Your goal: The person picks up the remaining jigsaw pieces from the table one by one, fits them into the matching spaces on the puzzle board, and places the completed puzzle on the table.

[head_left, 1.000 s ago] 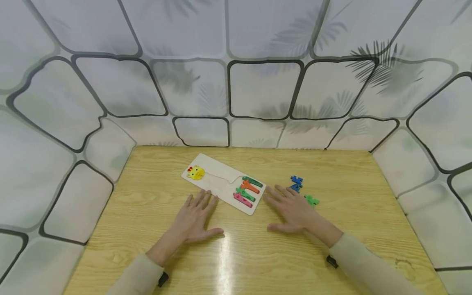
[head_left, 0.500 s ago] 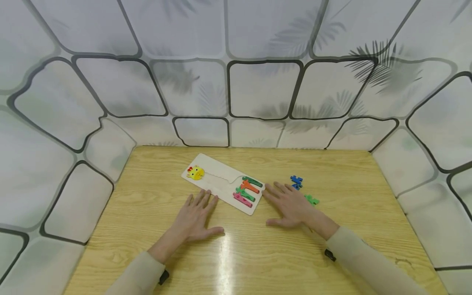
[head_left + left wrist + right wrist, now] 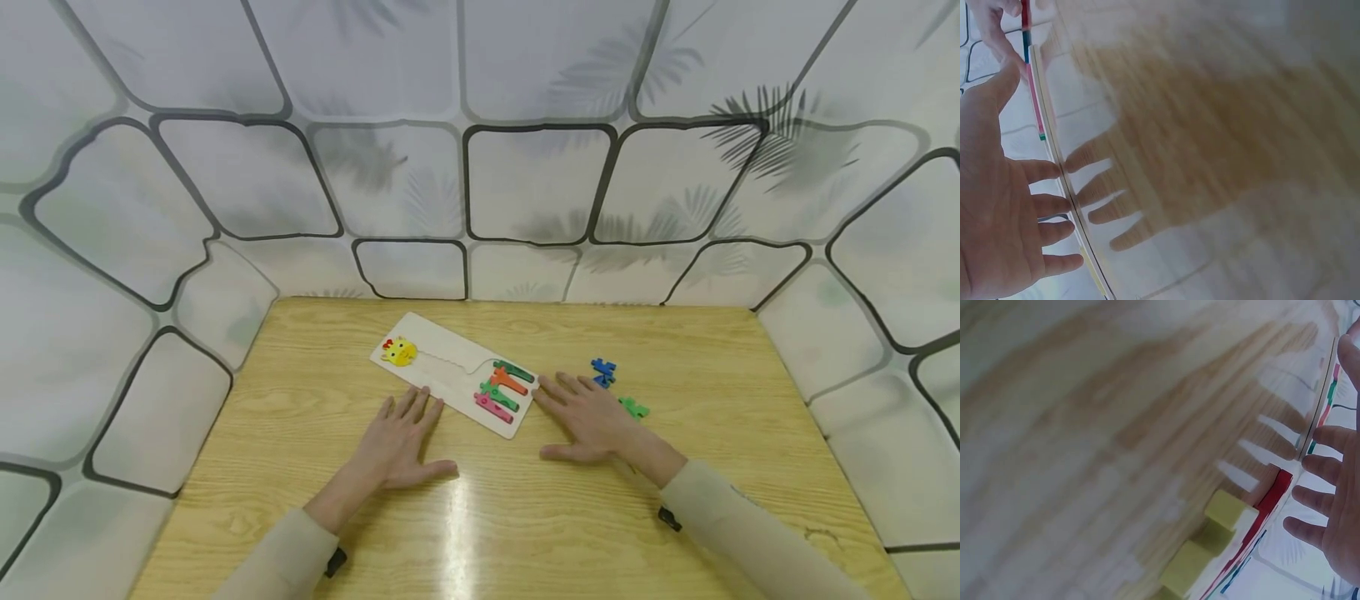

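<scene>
A white puzzle board (image 3: 444, 379) lies slantwise on the table. It bears a yellow giraffe-like head piece (image 3: 400, 352) at its left end. At its right end sit an orange leg-shaped piece (image 3: 510, 381), a pink one (image 3: 493, 407) and two green ones. My left hand (image 3: 397, 446) is spread flat, fingertips at the board's near edge. My right hand (image 3: 588, 421) is spread too, its fingertips at the board's right edge. Neither hand grips anything. Loose blue pieces (image 3: 603, 367) and a green piece (image 3: 634, 407) lie just beyond the right hand and wrist.
In the right wrist view, a bumpy yellow edge (image 3: 1188, 565) and a red piece (image 3: 1272, 494) show near the right fingers; I cannot place them in the head view. The wooden table (image 3: 315, 350) is walled at the back and sides by patterned panels (image 3: 540, 183).
My right hand has shifted slightly left, its fingertips coming to the board's edge. My left hand has hardly moved, and the board and loose pieces stay in place.
</scene>
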The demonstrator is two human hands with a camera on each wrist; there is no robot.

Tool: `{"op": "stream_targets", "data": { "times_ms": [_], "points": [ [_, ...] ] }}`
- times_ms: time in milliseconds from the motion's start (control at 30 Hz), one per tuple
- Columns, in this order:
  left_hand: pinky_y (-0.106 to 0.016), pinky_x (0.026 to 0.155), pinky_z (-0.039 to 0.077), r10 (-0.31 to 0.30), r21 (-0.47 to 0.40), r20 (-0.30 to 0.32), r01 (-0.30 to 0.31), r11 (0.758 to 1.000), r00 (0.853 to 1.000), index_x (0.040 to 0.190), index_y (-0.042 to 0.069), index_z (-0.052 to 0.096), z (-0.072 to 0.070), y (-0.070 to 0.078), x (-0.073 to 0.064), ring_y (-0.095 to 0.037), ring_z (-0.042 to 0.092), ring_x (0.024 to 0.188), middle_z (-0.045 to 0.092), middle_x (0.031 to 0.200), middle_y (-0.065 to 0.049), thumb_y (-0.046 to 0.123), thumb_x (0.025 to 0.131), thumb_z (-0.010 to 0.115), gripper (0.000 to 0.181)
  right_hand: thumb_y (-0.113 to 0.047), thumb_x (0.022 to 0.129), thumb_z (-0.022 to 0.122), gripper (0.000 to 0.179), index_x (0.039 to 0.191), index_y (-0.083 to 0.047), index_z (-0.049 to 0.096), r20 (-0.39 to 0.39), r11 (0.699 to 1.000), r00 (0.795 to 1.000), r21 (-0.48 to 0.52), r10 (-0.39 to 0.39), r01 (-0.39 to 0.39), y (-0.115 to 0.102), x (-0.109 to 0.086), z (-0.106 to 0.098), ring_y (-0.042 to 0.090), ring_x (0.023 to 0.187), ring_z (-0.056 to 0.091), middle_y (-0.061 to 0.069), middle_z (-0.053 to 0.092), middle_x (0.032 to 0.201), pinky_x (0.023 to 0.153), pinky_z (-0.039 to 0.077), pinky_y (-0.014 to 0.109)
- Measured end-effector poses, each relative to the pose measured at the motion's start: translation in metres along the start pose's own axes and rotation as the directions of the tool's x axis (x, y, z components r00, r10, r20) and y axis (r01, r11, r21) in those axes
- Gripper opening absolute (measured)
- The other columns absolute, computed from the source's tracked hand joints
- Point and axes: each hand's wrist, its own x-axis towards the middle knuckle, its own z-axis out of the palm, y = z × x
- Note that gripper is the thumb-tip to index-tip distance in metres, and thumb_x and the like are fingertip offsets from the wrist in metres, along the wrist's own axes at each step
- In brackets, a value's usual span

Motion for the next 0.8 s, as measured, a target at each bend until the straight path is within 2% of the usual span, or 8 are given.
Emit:
{"op": "stream_targets", "data": {
  "times_ms": [367, 800],
  "points": [
    [-0.066, 0.127, 0.031, 0.004, -0.02, -0.015, -0.005, 1.0, 1.0, 0.165, 0.011, 0.037, 0.0, 0.0, 0.001, -0.041, 0.031, 0.161, 0.034, 0.171, -0.023, 0.082, 0.09, 0.053, 0.105, -0.08, 0.095, 0.048, 0.095, 0.164, -0.016, 0.039, -0.002, 0.999, 1.0, 0.031, 0.01, -0.01, -0.007, -0.005, 0.001, 0.045, 0.155, 0.041, 0.014, 0.038, 0.171, 0.122, 0.041, 0.062],
    [-0.064, 0.128, 0.033, 0.012, -0.002, 0.005, -0.012, 1.0, 1.0, 0.165, 0.012, 0.037, -0.002, 0.002, 0.003, -0.039, 0.03, 0.162, 0.032, 0.172, -0.022, 0.083, 0.09, 0.051, 0.104, -0.082, 0.094, 0.049, 0.093, 0.16, -0.016, 0.048, -0.056, 1.0, 0.998, -0.025, -0.012, 0.011, -0.015, -0.019, -0.001, 0.042, 0.146, 0.053, 0.015, 0.05, 0.163, 0.116, 0.048, 0.059]
  ]
}}
